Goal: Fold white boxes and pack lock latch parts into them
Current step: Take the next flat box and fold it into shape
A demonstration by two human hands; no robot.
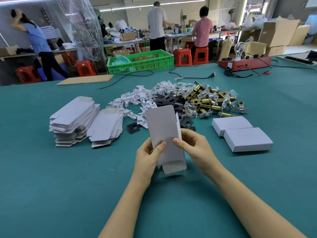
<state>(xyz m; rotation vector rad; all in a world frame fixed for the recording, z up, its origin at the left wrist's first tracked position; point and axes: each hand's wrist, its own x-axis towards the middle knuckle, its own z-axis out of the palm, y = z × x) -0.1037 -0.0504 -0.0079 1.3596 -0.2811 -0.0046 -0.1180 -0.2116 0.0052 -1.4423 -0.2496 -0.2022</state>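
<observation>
Matt white cardboard box blank (164, 127), shiny brass-coloured metal latches (205, 100) at centre, matt teal cloth-like tabletop (51, 177).

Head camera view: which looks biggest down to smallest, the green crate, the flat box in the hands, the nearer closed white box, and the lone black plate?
As they appear:
1. green crate, though farthest away
2. flat box
3. closed white box, close to the flat box in size, so unsure
4. black plate

Teal work table (51, 186); far: green crate (140, 61), red stools (182, 56), cluttered benches (130, 41), standing fans (230, 12), ceiling strip lights (181, 2), cardboard cartons (277, 33) right.
</observation>
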